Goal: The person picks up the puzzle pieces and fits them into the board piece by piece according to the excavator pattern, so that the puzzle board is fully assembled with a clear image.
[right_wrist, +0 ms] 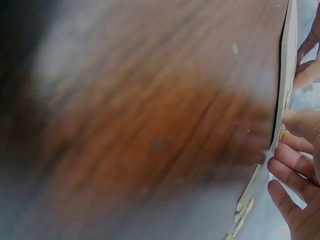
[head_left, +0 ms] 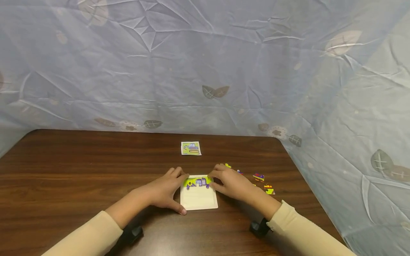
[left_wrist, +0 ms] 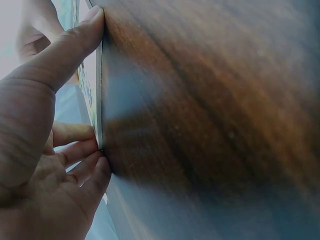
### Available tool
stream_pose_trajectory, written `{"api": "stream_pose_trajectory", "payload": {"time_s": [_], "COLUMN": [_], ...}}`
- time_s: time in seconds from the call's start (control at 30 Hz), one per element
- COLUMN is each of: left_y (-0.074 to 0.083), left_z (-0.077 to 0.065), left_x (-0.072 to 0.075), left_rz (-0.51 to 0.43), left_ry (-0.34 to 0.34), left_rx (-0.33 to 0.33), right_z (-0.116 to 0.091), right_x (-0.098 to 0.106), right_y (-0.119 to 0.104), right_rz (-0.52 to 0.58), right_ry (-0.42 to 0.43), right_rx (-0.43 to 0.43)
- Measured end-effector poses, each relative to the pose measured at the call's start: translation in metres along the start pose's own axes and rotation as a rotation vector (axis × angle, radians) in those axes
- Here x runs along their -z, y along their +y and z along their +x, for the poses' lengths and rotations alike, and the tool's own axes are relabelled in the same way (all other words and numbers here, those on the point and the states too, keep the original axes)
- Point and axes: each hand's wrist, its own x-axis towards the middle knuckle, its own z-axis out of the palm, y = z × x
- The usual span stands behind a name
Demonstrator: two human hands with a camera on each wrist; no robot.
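A white square puzzle tray (head_left: 198, 201) lies on the table, with joined jigsaw pieces (head_left: 198, 182) in green and purple along its far side. My left hand (head_left: 164, 190) holds the tray's left side, thumb at the near corner and fingers at the far one; the left wrist view shows this hand (left_wrist: 55, 165) along the tray edge (left_wrist: 99, 100). At the far right corner, my right hand (head_left: 232, 182) has thumb and index finger bent around a jigsaw piece there. In the right wrist view its fingertips partly hide the tray's edge (right_wrist: 283, 85).
Beyond the tray lies a small picture card (head_left: 191, 148) with a digger on it. Loose jigsaw pieces (head_left: 258, 176) are scattered right of the right hand, some partly hidden by it. A patterned grey cloth (head_left: 179, 71) hangs behind the brown wooden table (head_left: 96, 167).
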Motion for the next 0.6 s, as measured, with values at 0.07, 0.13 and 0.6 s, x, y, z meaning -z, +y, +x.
{"api": "stream_pose_trajectory", "payload": {"time_s": [0.07, 0.13, 0.6], "left_y": [0.0002, 0.0001, 0.0019], "left_z": [-0.0005, -0.0006, 0.0000], "left_x": [0.0001, -0.0002, 0.0019], "left_rz": [-0.003, -0.006, -0.006], "left_ry": [-0.003, -0.005, -0.013], "left_rx": [0.006, 0.014, 0.028], "right_z": [0.0008, 0.0015, 0.0066], "right_x": [-0.0001, 0.0002, 0.0045], "right_y": [-0.0011, -0.0023, -0.0070], "right_rz": [-0.005, -0.015, -0.040], "right_ry": [0.002, 0.000, -0.036], "right_rx": [0.007, 0.009, -0.002]}}
